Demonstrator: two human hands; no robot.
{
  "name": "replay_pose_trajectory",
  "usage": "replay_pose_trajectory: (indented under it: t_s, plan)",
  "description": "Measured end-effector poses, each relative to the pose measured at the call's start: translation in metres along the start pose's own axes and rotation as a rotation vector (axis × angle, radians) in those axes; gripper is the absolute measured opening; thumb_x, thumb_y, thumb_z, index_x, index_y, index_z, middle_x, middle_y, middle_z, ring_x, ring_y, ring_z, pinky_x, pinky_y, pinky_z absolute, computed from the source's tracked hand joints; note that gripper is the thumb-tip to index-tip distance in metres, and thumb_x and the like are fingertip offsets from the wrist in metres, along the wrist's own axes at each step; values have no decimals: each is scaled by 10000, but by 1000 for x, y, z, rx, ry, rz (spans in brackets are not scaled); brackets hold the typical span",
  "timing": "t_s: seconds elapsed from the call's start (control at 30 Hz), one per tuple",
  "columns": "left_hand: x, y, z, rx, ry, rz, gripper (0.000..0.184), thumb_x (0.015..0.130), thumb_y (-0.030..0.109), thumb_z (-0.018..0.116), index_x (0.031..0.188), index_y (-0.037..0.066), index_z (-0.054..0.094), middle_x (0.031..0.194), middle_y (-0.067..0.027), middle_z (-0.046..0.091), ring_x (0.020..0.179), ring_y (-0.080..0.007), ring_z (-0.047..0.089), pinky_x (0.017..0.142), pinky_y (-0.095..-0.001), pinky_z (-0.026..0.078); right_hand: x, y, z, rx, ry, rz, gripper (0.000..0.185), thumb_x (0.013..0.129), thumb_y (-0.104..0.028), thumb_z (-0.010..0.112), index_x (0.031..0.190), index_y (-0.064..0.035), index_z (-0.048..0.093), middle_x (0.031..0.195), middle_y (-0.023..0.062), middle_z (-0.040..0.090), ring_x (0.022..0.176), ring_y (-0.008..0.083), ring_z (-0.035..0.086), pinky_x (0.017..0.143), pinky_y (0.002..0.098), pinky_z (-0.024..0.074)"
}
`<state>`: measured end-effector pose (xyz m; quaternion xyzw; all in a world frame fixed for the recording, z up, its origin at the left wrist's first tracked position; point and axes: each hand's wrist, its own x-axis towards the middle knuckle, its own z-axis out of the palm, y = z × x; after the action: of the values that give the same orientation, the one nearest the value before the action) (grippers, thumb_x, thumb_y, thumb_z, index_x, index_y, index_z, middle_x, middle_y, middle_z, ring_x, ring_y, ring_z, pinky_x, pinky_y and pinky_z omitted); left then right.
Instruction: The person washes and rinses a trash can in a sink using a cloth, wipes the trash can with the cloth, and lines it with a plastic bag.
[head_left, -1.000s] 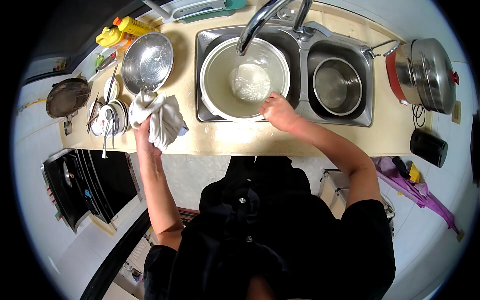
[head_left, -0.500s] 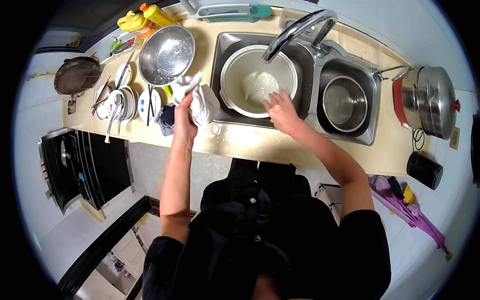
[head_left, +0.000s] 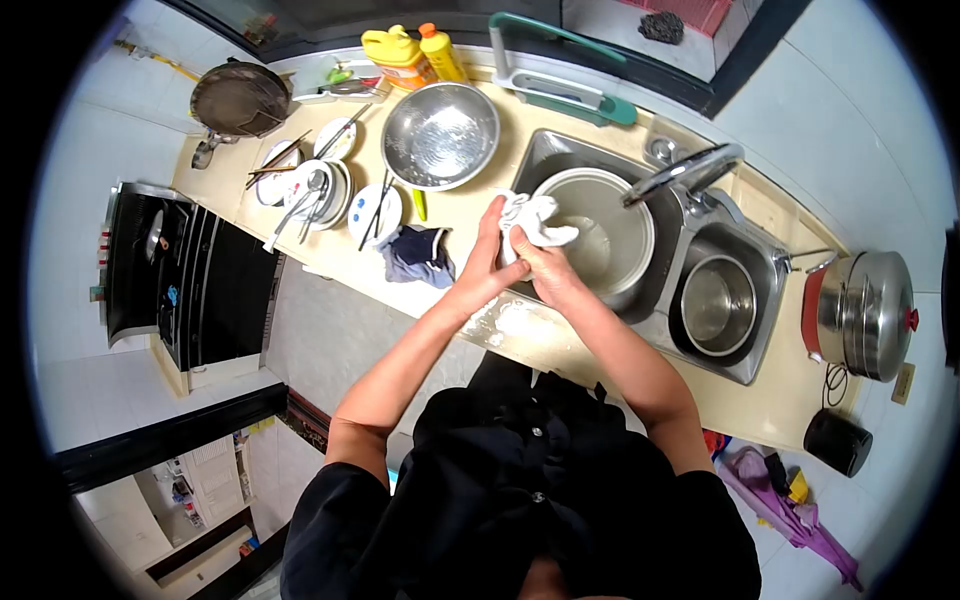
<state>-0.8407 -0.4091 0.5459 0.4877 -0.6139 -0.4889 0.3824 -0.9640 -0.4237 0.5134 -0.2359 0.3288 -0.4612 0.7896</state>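
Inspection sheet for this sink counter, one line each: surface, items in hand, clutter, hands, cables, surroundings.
Surface: cream counter, wet patches at the front edge by the sink.
Job's things: white cloth, bunched, beside the large pot in the left basin.
Clutter: stacked dishes, metal bowl, dark cloth and yellow bottles, all left of the sink.
Hands: left hand and right hand both on the white cloth.
Cables: black cord near the lidded pot; ends can't be traced.
Surroundings: window frame behind the counter; purple item below its right end.
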Motion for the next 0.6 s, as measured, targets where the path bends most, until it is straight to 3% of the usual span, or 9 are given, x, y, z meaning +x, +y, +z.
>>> replay_pose_trajectory:
  t_s: [0.07,0.17,0.2,0.23,0.3,0.33,0.43,0.47,0.6]
  plan:
    - [11,8,-25,-249,-161,-63,872,721,25,572,1431,56,66,1449,-145,162,1344,-240,164,1083,-328,158,11,-2,11,18,105,-54,415,812,-202,678,1162,-41,522,1119,42,553,1018,128,520,857,272,437]
    - [30,14,-54,-348,-207,-51,781,744,53,560,1417,38,165,1426,-135,248,1327,-222,228,1085,-325,156,40,-3,22,1,184,-143,318,779,-38,667,1083,-23,572,1004,34,607,901,124,581,764,256,472]
    - [38,17,-66,-505,-220,-84,715,763,53,538,1402,31,219,1409,-127,294,1311,-217,270,1075,-320,193,48,-4,26,-7,180,-193,313,774,-25,663,1075,-22,574,999,34,608,896,125,585,760,256,475]
    - [47,11,-77,-487,-146,-9,601,806,69,517,1365,28,301,1368,-116,366,1275,-215,338,1039,-332,274,56,-6,30,-14,176,-244,308,769,-12,659,1066,-21,575,993,34,609,890,125,589,757,256,478]
    - [62,12,-107,-463,-69,-71,476,853,96,496,1308,23,379,1311,-106,438,1211,-208,424,973,-344,363,70,-11,37,7,182,-299,328,770,4,643,1085,-18,554,1022,39,596,919,129,581,785,257,476]
    - [71,5,-122,-395,-28,-25,389,886,144,484,1253,27,428,1261,-101,485,1145,-193,488,908,-337,415,77,-13,41,6,206,-314,345,772,8,638,1102,-15,542,1042,47,590,937,137,577,793,263,475]
    - [98,-22,-167,-127,96,83,320,862,60,479,1178,16,482,1144,-83,538,1033,-158,530,834,-283,436,95,-22,49,69,221,-306,376,785,23,607,1147,3,508,1091,76,573,983,170,571,820,287,475]
    - [107,-30,-178,-45,211,113,303,800,-8,460,1091,19,539,1022,-70,580,935,-140,553,751,-262,459,103,-23,48,120,207,-312,377,791,25,594,1156,10,501,1103,83,569,990,179,571,829,293,476]
    - [146,-29,-220,352,369,273,289,782,42,595,1061,-2,536,989,-144,564,897,-227,570,663,-309,502,123,-23,47,160,214,-259,376,811,17,559,1179,21,481,1129,100,559,1004,199,573,858,307,478]
